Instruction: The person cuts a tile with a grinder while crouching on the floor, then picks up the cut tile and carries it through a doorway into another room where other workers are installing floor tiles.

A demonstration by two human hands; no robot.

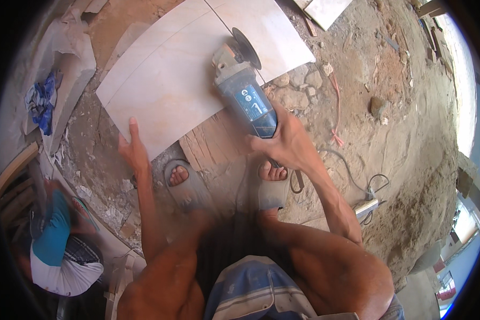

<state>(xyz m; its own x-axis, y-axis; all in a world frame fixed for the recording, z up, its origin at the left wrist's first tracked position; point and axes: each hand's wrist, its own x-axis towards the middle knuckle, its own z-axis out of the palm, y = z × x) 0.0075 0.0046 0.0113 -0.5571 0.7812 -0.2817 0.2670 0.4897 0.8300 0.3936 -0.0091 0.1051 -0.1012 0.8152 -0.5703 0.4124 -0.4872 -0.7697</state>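
Note:
My right hand [287, 140] is wrapped around the rear body of a blue angle grinder [249, 98]. Its dark cutting disc [246, 48] stands on edge along a straight cut line that crosses a large pale marbled tile [170, 69]. I cannot tell whether the disc is spinning. At the tile's near left edge, my left hand [135, 150] grips the slab, one digit on top and the others partly hidden at the rim. A thin second line curves across the tile's left part.
A wooden board [210, 136] lies under the tile's near edge, just ahead of my sandalled feet. A cable [349, 168] trails over the dirt at right. Rubble [293, 93] and a red string [334, 109] lie beside the tile. Another person [64, 250] is at lower left.

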